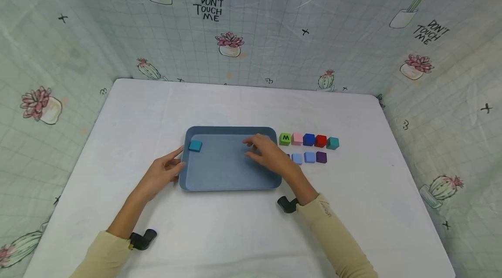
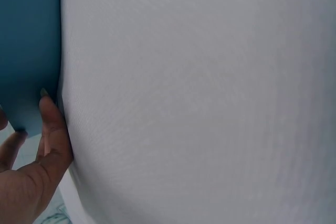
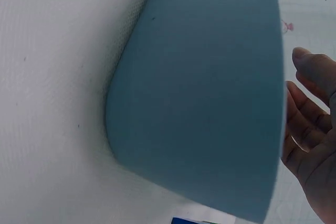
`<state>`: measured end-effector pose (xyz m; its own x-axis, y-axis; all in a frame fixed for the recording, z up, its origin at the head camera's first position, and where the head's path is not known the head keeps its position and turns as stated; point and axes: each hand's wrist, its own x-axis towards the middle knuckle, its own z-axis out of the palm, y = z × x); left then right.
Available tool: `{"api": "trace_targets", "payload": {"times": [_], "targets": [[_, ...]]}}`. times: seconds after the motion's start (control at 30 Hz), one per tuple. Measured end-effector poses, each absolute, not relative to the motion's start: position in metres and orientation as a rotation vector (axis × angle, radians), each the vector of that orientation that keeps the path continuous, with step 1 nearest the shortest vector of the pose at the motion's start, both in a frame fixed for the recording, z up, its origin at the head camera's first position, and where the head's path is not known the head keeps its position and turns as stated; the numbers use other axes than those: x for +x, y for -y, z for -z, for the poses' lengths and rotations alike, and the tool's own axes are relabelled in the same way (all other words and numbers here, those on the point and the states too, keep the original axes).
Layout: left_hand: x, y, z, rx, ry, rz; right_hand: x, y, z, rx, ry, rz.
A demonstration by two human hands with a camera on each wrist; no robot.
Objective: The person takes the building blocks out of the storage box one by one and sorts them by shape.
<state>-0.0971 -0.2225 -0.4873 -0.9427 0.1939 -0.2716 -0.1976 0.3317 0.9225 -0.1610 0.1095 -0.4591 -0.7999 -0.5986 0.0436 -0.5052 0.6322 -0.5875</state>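
Note:
A blue-grey tray [image 1: 231, 186] lies on the white table. Against its left wall rest the fingers of my left hand [image 1: 160, 175]; in the left wrist view, fingertips of the left hand [image 2: 44, 156] touch the tray's outer side [image 2: 29, 40]. Inside the tray, near its upper left corner, sits a teal block [image 1: 195, 146]. Over the tray's right part hovers my right hand [image 1: 268, 154], fingers loosely bent. The right wrist view shows the right hand [image 3: 315, 129] beyond the tray's wall [image 3: 199, 93], with nothing visible between thumb and fingers.
Right of the tray, a back row holds green [image 1: 285, 139], pink [image 1: 297, 139], blue [image 1: 309, 140], red [image 1: 320, 141] and teal [image 1: 333, 143] blocks. A front row has light blue [image 1: 309, 157] and purple [image 1: 321, 157] blocks, its left end partly hidden by the right hand.

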Motion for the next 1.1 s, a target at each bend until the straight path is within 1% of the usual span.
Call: {"api": "trace_targets", "payload": {"times": [0.3,1.1], "targets": [[-0.095,0.223,0.487,-0.008,-2.269,-1.638,-0.162,-0.099,0.463,-0.981,-2.667,0.851],[-0.097,0.223,0.489,-0.038,-2.281,-1.628,-0.18,-0.074,0.444,-1.075,-2.691,0.708]]}}
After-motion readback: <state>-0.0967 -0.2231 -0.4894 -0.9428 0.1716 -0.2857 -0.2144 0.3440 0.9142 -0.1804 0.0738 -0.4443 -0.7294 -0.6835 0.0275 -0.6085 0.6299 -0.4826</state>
